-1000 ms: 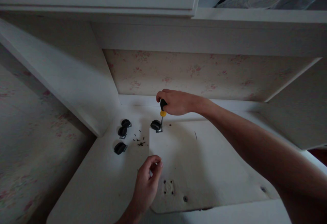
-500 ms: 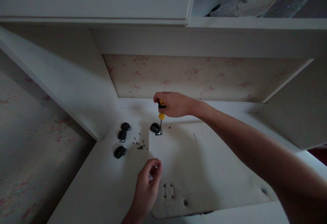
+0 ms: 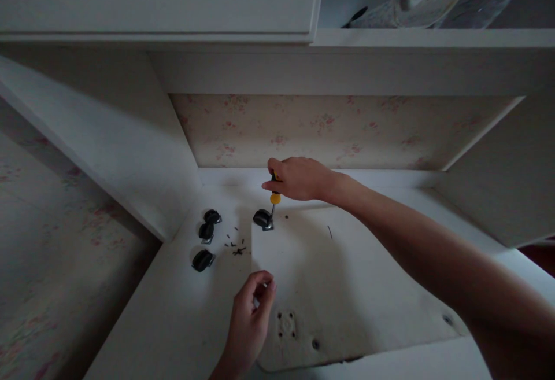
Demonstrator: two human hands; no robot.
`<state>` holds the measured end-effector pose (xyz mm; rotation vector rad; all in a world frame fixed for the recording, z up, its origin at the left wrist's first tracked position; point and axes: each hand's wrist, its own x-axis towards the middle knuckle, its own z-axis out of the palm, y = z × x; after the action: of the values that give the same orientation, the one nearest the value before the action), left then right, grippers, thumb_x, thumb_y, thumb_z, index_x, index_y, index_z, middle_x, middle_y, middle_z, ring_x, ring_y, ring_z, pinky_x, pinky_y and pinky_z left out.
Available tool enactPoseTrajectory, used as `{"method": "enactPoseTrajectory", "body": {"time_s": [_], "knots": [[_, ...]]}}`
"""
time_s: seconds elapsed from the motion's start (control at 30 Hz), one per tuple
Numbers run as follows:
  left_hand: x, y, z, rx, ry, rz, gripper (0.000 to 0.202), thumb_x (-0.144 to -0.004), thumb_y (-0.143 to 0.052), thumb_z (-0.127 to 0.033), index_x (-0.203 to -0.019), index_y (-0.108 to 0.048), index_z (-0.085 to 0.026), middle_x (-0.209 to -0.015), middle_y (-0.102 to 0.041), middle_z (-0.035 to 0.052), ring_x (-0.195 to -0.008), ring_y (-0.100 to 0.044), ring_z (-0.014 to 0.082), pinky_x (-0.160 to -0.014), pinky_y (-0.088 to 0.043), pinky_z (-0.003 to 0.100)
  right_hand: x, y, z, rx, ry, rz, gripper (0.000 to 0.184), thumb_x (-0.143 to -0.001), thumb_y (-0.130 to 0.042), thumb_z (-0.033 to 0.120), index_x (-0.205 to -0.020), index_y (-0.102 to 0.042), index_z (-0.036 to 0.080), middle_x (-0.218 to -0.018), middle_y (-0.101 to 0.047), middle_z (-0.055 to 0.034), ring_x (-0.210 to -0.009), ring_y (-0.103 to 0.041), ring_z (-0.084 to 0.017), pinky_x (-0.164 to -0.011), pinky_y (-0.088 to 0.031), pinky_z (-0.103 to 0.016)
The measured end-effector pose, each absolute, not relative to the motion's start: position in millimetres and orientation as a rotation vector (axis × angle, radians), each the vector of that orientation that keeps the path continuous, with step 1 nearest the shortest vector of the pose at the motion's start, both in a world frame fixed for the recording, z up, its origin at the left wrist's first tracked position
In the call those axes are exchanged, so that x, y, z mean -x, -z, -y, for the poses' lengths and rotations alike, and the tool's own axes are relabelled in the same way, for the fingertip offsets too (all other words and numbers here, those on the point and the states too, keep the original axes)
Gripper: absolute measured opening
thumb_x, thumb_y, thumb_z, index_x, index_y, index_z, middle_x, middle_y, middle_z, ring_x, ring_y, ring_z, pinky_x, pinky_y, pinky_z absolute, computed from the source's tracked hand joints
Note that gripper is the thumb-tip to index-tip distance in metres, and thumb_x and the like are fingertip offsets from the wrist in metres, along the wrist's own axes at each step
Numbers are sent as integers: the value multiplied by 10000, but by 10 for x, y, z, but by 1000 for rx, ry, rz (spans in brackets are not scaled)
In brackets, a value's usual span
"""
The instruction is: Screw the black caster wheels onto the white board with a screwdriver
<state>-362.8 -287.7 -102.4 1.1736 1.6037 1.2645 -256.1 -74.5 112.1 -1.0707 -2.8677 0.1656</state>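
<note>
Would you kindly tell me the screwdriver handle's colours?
The screwdriver handle is yellow and black, best seen in the head view.

Your screwdriver [image 3: 275, 198] is yellow and black, with a silver shaft [image 3: 273, 209]. Your four caster wheels [image 3: 262, 217] are black, with shiny silver plates [image 3: 268, 227]. The tiny screws [image 3: 238, 251] look dark. The board [image 3: 321, 276] in front of you is white with dark holes [image 3: 315, 345]. Your desktop [image 3: 173, 310] is white too. The wallpaper [image 3: 295, 137] you face is creamy with pink flowers.
</note>
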Motion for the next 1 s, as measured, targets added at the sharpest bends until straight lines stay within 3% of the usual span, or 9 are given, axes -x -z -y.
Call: {"method": "enactPoseTrajectory", "body": {"time_s": [0.07, 0.2, 0.37, 0.5, 0.6, 0.67, 0.8, 0.9, 1.0], "knots": [[3629, 1029, 2873, -1172, -1262, -1610, 304, -933, -567, -498, -974, -641, -206, -881, -658, 40, -805, -582, 175, -731, -468, 264, 2538, -1110, 740, 1103, -170, 2851, 459, -957, -433, 528, -1210, -543, 161, -1118, -702, -205, -944, -673, -339, -739, -469, -405], [3629, 1022, 2875, -1177, -1267, -1614, 306, -933, -566, -499, -955, -645, -204, -854, -653, 34, -781, -574, 169, -720, -465, 259, 2509, -1118, 748, 974, -268, 2920, 369, -920, -518, 352, -1261, -505, 210, -1183, -706, -110, -925, -681, -223, -736, -471, -298], [3627, 988, 2880, -1187, -1265, -1610, 310, -930, -567, -504, -951, -645, -205, -871, -657, 34, -786, -578, 166, -716, -462, 256, 2516, -1123, 775, 1030, -178, 2855, 432, -962, -437, 504, -1210, -557, 172, -1162, -699, -191, -974, -670, -330, -759, -458, -391], [3624, 981, 2882, -1181, -1246, -1627, 317, -931, -561, -510, -951, -647, -205, -866, -657, 34, -781, -574, 167, -712, -457, 258, 2512, -1100, 753, 937, -262, 2920, 473, -885, -566, 377, -1322, -486, 215, -1198, -703, -123, -947, -680, -254, -728, -461, -316], [3621, 991, 2880, -1189, -1242, -1627, 318, -931, -560, -512, -956, -645, -207, -865, -658, 34, -786, -576, 170, -716, -455, 261, 2506, -1083, 735, 1070, -140, 2872, 443, -895, -546, 499, -1222, -553, 199, -1070, -726, -157, -931, -678, -318, -708, -454, -360], [3618, 993, 2879, -1190, -1248, -1628, 320, -930, -562, -514, -954, -646, -206, -870, -661, 36, -793, -578, 173, -721, -456, 264, 2499, -1077, 728, 1081, -147, 2840, 507, -904, -514, 560, -1253, -527, 194, -1122, -711, -173, -936, -675, -330, -719, -458, -379], [3613, 977, 2884, -1178, -1258, -1624, 324, -925, -567, -514, -955, -652, -203, -868, -668, 41, -797, -587, 178, -734, -465, 269, 2480, -1080, 722, 907, -271, 2916, 481, -867, -610, 411, -1296, -486, 231, -1138, -718, -99, -936, -677, -245, -732, -459, -308], [3612, 965, 2885, -1182, -1262, -1620, 313, -925, -572, -502, -961, -656, -202, -871, -674, 44, -803, -599, 183, -731, -470, 269, 2464, -1079, 729, 1059, -88, 2862, 406, -893, -559, 531, -1148, -581, 217, -1064, -727, -133, -927, -678, -309, -716, -452, -355], [3611, 961, 2879, -1197, -1273, -1624, 298, -927, -574, -485, -954, -661, -201, -864, -675, 45, -793, -601, 182, -722, -471, 268, 2447, -1078, 727, 965, -180, 2842, 475, -887, -586, 493, -1256, -523, 200, -1157, -706, -141, -954, -674, -290, -741, -457, -348]]}}
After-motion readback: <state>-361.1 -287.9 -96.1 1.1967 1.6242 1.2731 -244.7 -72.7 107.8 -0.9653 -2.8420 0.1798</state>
